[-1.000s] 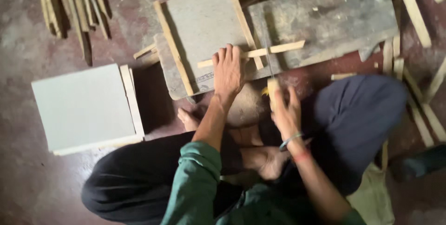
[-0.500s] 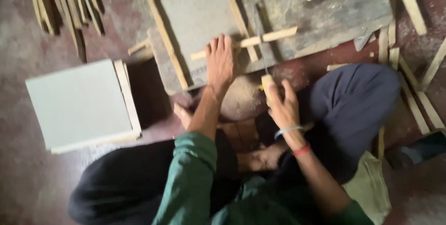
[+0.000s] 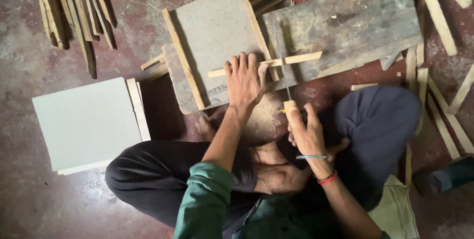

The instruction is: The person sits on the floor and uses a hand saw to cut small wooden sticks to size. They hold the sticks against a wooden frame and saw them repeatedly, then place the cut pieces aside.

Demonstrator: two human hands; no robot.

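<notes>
Our left hand (image 3: 243, 80) presses flat, fingers spread, on the wood strip (image 3: 266, 63) crossing the board's (image 3: 212, 32) edge, while our right hand (image 3: 307, 133) is clenched around the saw (image 3: 287, 96) handle.

A small dark printed stamp (image 3: 220, 90) marks the grey board's (image 3: 212, 32) lower edge.

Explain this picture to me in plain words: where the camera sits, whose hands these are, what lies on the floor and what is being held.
The camera is worn on a person's head and looks down at their own lap and hands; they sit cross-legged on a reddish floor. The left hand presses flat on a thin wooden strip lying across a grey framed panel and a worn plank. The right hand grips a small saw by its pale handle, the blade set against the strip. A second grey panel lies to the left, and loose wooden sticks lie above it.
</notes>
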